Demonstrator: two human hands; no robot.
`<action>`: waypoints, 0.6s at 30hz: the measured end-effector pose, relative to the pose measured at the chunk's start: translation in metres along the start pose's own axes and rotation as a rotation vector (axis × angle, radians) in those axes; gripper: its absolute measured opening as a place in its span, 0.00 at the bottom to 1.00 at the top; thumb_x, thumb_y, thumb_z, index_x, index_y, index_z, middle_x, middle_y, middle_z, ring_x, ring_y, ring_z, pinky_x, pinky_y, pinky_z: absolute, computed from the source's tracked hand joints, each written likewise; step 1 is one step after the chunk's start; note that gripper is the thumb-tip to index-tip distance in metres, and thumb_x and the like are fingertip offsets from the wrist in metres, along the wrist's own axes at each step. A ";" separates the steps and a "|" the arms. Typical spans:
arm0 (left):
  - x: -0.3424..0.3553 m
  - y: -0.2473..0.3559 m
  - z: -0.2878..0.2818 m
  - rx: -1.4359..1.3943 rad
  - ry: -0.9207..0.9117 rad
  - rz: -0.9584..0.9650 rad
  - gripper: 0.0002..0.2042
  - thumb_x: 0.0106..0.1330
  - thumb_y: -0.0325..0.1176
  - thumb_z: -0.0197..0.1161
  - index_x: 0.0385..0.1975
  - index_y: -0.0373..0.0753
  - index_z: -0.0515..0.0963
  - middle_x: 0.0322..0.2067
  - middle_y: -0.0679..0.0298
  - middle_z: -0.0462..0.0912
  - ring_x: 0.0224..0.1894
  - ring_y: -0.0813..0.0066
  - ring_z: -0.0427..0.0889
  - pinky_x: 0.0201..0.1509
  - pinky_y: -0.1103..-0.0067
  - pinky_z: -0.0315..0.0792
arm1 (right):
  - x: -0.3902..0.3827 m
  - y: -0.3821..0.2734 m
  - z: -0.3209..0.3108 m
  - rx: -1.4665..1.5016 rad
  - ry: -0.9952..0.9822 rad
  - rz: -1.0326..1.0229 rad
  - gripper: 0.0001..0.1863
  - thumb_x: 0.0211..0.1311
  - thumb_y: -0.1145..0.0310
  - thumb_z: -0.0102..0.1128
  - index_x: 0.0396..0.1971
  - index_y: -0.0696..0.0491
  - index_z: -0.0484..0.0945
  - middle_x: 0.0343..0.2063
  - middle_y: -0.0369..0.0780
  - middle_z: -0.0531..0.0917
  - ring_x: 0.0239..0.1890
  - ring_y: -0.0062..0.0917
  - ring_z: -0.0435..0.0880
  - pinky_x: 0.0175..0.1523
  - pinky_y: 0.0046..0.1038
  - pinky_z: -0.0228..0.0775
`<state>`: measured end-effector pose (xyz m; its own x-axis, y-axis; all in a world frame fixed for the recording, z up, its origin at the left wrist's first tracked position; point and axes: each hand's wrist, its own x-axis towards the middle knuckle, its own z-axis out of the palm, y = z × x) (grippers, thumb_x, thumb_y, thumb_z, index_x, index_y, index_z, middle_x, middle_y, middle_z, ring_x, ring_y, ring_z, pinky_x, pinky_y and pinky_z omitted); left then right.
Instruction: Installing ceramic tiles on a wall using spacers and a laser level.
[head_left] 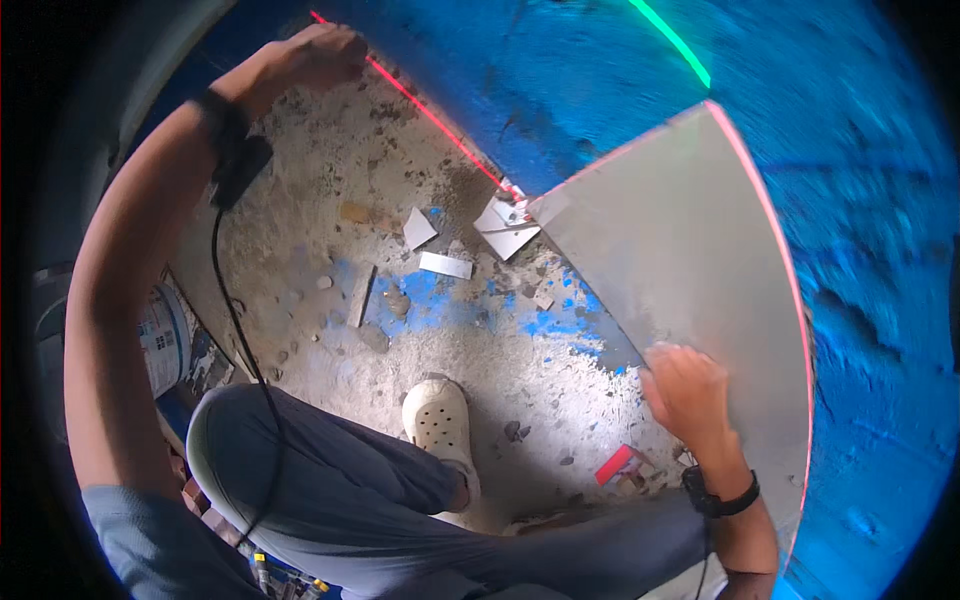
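A large grey tile (690, 240) stands along the blue wall on the right, one corner pointing toward the middle of the view. My right hand (690, 395) is closed at the tile's lower edge, its fingertips hidden against it. At the far left, my left hand (325, 55) reaches to the foot of the wall with its fingers curled; whatever they hold is hidden. A red laser line (430, 115) runs from beside that hand to the tile's corner. Under this corner lie white tile pieces (507, 230) with small red-and-white bits (518, 205) on top.
Rough concrete floor (330, 170) carries blue paint stains, a white offcut (446, 265), a thin strip (362, 295) and rubble. A red piece (618, 464) lies near my leg. A white bucket (165, 340) stands at left. A green laser line (675, 45) crosses the blue wall (860, 250).
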<state>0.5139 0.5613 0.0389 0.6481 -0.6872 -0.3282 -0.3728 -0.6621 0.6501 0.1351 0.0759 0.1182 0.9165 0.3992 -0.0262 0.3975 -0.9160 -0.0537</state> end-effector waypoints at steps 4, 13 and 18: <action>0.018 0.049 -0.021 0.077 0.349 0.012 0.25 0.70 0.49 0.51 0.56 0.36 0.74 0.55 0.58 0.77 0.58 0.67 0.74 0.61 0.71 0.68 | -0.006 0.008 -0.011 0.293 -0.042 -0.103 0.14 0.52 0.69 0.63 0.40 0.54 0.75 0.39 0.40 0.80 0.40 0.34 0.81 0.41 0.35 0.75; 0.079 0.207 0.100 -1.446 0.773 0.001 0.45 0.63 0.74 0.30 0.71 0.43 0.52 0.72 0.58 0.51 0.72 0.56 0.51 0.73 0.55 0.44 | -0.060 0.022 0.048 0.496 0.117 -0.013 0.16 0.56 0.68 0.61 0.44 0.54 0.74 0.43 0.44 0.80 0.42 0.41 0.81 0.44 0.38 0.75; 0.056 0.237 0.136 -1.205 1.079 -0.148 0.41 0.66 0.69 0.37 0.73 0.48 0.45 0.73 0.59 0.46 0.73 0.58 0.48 0.71 0.58 0.48 | -0.107 0.025 0.131 0.983 0.238 0.418 0.13 0.58 0.66 0.60 0.40 0.57 0.78 0.34 0.46 0.82 0.36 0.36 0.84 0.43 0.33 0.74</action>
<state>0.3714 0.3256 0.0811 0.9619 0.2196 -0.1631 0.1028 0.2624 0.9595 0.0413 0.0156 -0.0110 0.9979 -0.0505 -0.0403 -0.0603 -0.5040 -0.8616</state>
